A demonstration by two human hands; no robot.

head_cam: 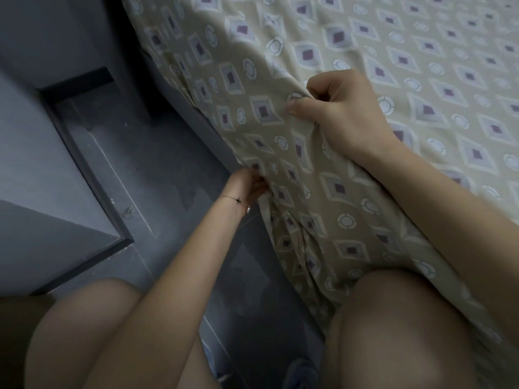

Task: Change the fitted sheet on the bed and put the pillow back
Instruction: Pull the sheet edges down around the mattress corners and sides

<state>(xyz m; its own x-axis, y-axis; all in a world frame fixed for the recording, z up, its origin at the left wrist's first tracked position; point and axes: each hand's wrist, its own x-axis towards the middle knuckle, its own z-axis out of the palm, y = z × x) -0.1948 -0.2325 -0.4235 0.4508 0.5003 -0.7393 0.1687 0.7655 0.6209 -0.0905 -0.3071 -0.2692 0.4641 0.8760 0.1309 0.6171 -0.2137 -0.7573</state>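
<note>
A beige fitted sheet [365, 51] printed with grey diamonds and white rings covers the bed top and hangs down its side. My right hand [339, 108] rests at the mattress edge, fingers curled, pinching a fold of the sheet. Lower down, my left hand [248, 186] grips the hanging hem of the sheet at the bed's side, fingers tucked behind the cloth. A thin bracelet circles the left wrist. No pillow is in view.
A dark grey tiled floor [157, 175] runs along the bed in a narrow gap. A grey wall with a dark skirting board [84, 169] stands to the left. My bare knees [393, 318] fill the bottom, one pressed against the hanging sheet.
</note>
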